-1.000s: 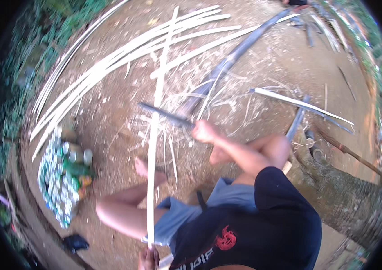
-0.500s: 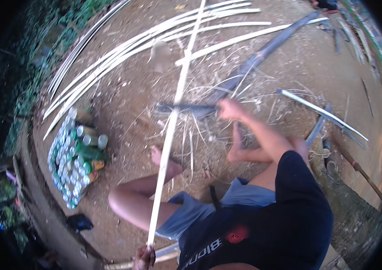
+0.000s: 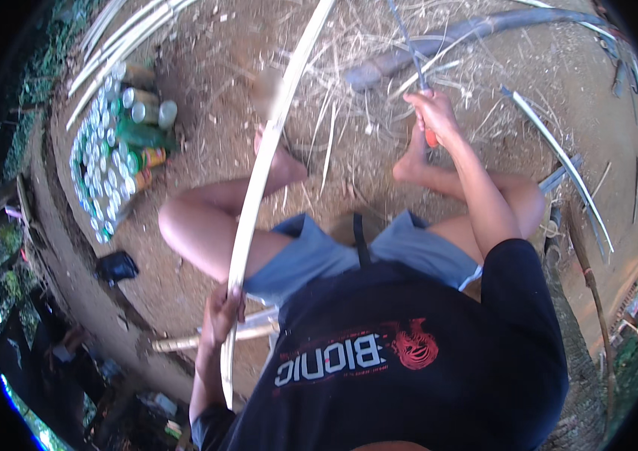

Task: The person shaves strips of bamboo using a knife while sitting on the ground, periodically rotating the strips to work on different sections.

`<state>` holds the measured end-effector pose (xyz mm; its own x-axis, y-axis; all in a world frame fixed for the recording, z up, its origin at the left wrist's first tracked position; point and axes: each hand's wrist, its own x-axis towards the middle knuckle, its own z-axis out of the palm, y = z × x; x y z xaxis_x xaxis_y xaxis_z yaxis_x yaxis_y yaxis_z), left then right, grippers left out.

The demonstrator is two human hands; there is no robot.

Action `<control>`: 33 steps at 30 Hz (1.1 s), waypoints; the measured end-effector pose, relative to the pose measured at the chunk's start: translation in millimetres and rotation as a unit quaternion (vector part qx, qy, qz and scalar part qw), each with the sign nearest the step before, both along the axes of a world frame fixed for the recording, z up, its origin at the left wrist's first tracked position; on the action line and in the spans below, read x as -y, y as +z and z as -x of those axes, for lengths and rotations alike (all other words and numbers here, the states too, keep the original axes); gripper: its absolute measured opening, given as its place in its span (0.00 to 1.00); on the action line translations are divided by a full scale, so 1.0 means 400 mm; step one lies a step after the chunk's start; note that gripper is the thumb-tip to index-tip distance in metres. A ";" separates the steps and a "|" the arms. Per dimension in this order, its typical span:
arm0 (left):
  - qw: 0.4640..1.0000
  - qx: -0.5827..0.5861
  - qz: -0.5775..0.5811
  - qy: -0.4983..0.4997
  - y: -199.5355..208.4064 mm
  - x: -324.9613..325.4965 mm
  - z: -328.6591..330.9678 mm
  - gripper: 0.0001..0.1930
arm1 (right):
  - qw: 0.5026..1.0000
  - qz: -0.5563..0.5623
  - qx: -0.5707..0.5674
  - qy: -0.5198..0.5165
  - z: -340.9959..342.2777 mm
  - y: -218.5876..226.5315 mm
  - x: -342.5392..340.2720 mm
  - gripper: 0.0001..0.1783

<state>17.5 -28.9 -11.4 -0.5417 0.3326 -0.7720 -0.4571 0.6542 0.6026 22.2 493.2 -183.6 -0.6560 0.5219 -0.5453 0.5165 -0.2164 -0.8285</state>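
Note:
My left hand is closed round a long, pale split bamboo strip. The strip slants from beside my left hip, over my left leg, to the top edge of the view. Its tapered lower end sticks out past the hand. In my right hand is a large knife, gripped by its orange handle above my right foot. The dark blade points away from me, looks nearly edge-on and stands apart from the strip. A thick dark wooden pole lies on the ground beyond the knife.
Thin shavings litter the ground before my feet. On the left stand a cluster of bottles and cans and a black bag. More pale strips lie at the far left, another strip at the right, beside a log.
The knife has swung from lying across the strip to pointing away, off to its right. My left hand and the strip have shifted up in the view, which has tilted down towards me.

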 end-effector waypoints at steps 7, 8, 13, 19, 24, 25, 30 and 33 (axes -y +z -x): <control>0.997 0.041 -0.044 0.056 -0.045 -0.017 -0.039 0.13 | 0.997 -0.014 0.048 0.052 -0.126 0.026 0.221 0.24; 0.997 0.040 -0.044 0.055 -0.049 -0.018 -0.039 0.13 | 0.995 -0.042 0.050 0.073 -0.142 0.028 0.250 0.33; 0.998 0.009 -0.021 0.058 -0.038 -0.032 -0.049 0.13 | 0.890 -0.301 0.028 0.340 -0.203 0.115 0.360 0.22; 0.994 -0.096 0.044 0.014 -0.027 -0.048 -0.081 0.13 | 0.757 -0.474 0.008 0.451 -0.173 0.188 0.348 0.06; 0.987 -0.143 0.067 -0.014 -0.073 -0.023 -0.109 0.13 | 0.798 -0.429 0.029 0.423 -0.133 0.136 0.285 0.09; 0.983 -0.165 0.078 -0.020 -0.071 -0.026 -0.116 0.13 | 0.780 -0.433 0.027 0.451 -0.134 0.145 0.294 0.07; 0.954 -0.264 0.120 -0.074 -0.080 -0.049 -0.125 0.11 | 0.829 -0.367 0.050 0.419 -0.104 0.088 0.265 0.04; 0.945 -0.289 0.132 -0.082 -0.081 -0.049 -0.114 0.09 | 0.805 -0.386 0.025 0.450 -0.131 0.101 0.293 0.09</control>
